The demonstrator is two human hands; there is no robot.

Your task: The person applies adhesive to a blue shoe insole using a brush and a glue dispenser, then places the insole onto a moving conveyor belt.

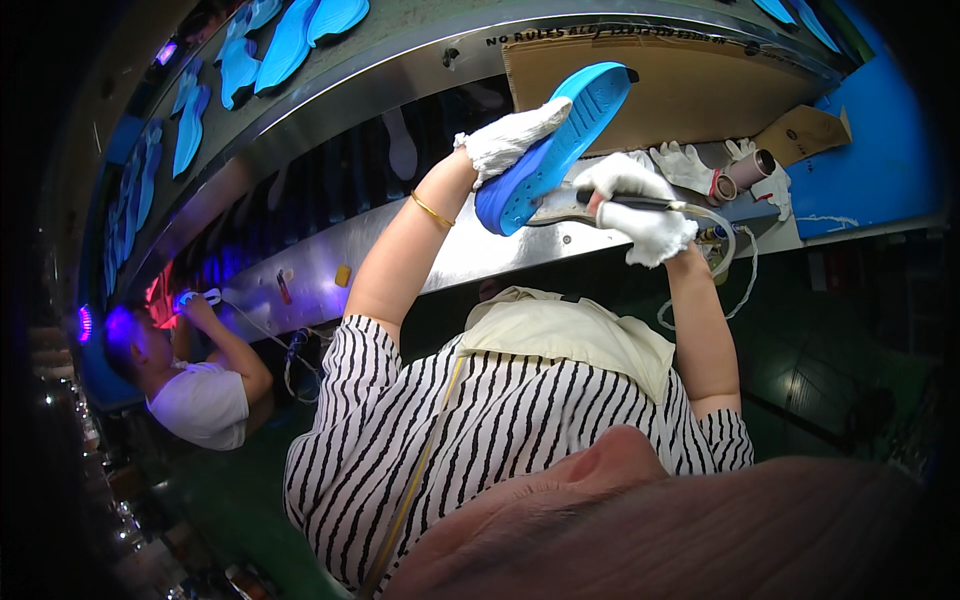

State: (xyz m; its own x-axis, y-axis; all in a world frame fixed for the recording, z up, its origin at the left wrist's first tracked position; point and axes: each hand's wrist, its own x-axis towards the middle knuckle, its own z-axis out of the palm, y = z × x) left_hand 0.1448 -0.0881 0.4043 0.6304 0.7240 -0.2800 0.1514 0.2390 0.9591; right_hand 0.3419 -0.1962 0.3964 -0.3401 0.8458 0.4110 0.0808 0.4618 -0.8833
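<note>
A blue shoe sole (575,130) with a ribbed, dotted face is held up, tilted, over the metal ledge. My left hand (515,140), in a white knitted glove, grips it by its left edge. My right hand (640,210), gloved the same way, is closed round a slim dark handheld tool (605,200). From the tool's rear a pale hose (728,235) runs down on the right. The tool's front end is close to the sole's lower part; whether they touch I cannot tell. Blur softens the right fingers.
Blue soles (300,40) lie on the conveyor belt (400,30) beyond the metal rail. A cardboard sheet (660,95) leans behind my hands. Spare white gloves (685,165) and a thread cone (752,168) lie at right. A co-worker (200,395) sits at left.
</note>
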